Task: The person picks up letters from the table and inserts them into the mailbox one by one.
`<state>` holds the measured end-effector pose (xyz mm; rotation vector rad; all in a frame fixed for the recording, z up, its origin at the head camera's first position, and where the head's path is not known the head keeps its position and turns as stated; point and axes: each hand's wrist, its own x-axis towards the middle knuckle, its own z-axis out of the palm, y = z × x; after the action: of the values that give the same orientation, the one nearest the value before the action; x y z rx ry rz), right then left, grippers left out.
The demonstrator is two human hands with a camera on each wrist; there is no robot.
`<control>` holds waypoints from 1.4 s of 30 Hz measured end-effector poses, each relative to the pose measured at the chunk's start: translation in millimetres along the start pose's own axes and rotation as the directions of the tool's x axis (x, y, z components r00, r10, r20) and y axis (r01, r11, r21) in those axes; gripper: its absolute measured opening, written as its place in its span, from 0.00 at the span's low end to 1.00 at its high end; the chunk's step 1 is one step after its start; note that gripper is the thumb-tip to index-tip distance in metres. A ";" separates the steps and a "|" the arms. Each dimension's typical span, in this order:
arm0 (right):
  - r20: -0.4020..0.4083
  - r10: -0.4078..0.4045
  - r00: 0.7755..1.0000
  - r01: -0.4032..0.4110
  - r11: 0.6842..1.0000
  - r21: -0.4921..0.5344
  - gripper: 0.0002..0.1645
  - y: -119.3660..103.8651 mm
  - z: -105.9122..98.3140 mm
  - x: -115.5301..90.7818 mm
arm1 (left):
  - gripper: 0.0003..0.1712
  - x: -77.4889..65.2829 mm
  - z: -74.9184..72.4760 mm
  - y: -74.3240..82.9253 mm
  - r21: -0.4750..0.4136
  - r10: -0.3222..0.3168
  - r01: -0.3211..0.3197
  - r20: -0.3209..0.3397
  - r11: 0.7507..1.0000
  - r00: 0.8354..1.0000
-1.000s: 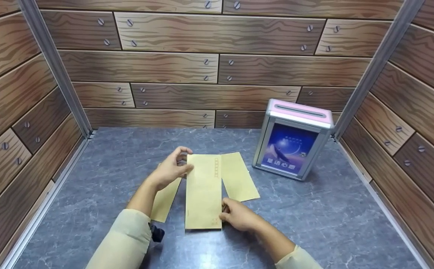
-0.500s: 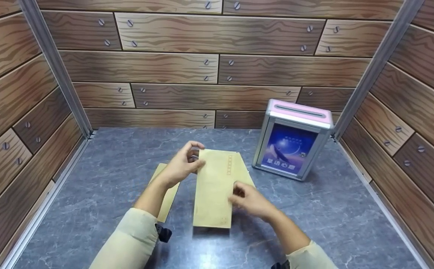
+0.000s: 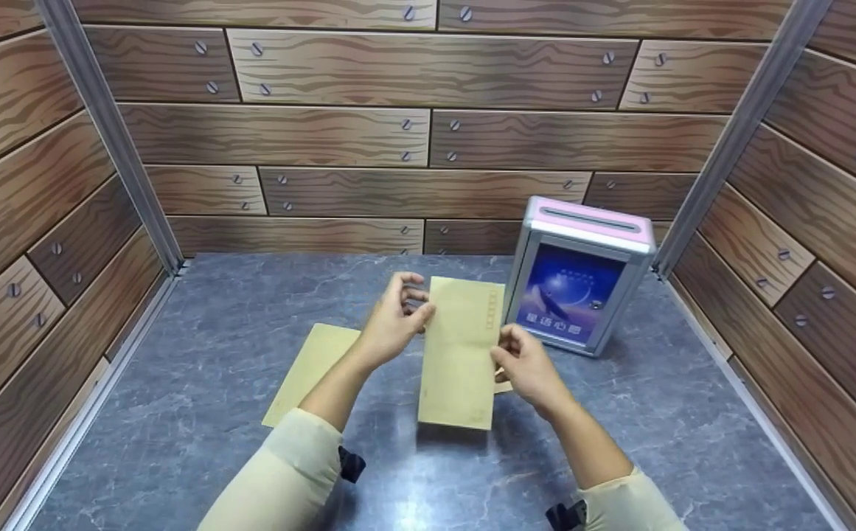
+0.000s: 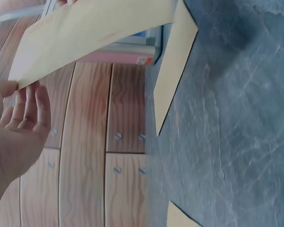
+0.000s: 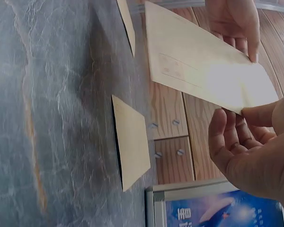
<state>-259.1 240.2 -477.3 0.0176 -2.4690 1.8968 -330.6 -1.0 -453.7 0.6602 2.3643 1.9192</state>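
A tan paper envelope [image 3: 460,361] with a row of small red boxes near its top right is raised over the table. My left hand [image 3: 394,321] pinches its upper left edge between thumb and fingers. On the opposite edge, about halfway up, my right hand [image 3: 531,365] pinches it too. In the right wrist view both hands show on the lifted envelope [image 5: 189,56], which hangs well above the table. Beneath it lies a second envelope [image 5: 132,142], mostly hidden in the head view. A third envelope [image 3: 313,369] lies flat by my left forearm.
A metal-framed box [image 3: 582,280] with a pink slotted top and a blue picture front stands at the back right, just beyond my right hand. Wood-patterned walls [image 3: 332,133] enclose the grey marbled table [image 3: 199,354] at the back and sides.
Both hands have lifted the envelope off the table and carried it right and forward, toward the box. My right hand has shifted up along its edge. The left-lying envelope is less covered.
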 end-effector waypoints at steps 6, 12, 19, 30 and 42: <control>-0.074 0.041 0.996 -0.040 0.999 0.019 0.09 1.7 -14.0 0.8 | 0.25 -3.0 13.2 -0.7 0.123 0.007 -0.013 0.053 0.992 0.999; -0.121 -0.004 0.993 0.008 0.999 0.035 0.20 0.2 -26.3 1.2 | 0.24 -0.7 21.6 0.1 0.113 0.006 -0.011 0.043 0.993 0.999; -0.222 -0.166 0.961 0.148 0.985 -0.093 0.31 -3.0 -33.8 2.8 | 0.25 4.8 33.7 7.0 0.093 0.039 -0.039 -0.001 0.995 0.999; -0.290 -0.332 0.897 0.272 0.935 -0.229 0.34 -8.8 -50.4 -1.2 | 0.31 15.7 49.7 20.7 0.237 0.150 -0.155 0.041 0.959 0.988; -0.317 -0.441 0.840 0.331 0.879 -0.344 0.48 -23.8 -74.2 1.9 | 0.28 36.9 61.8 48.4 0.275 0.240 -0.255 0.086 0.927 0.967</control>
<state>-259.3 305.8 -435.1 0.1188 -2.2182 1.2411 -332.0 76.1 -414.1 1.0605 2.6625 1.6249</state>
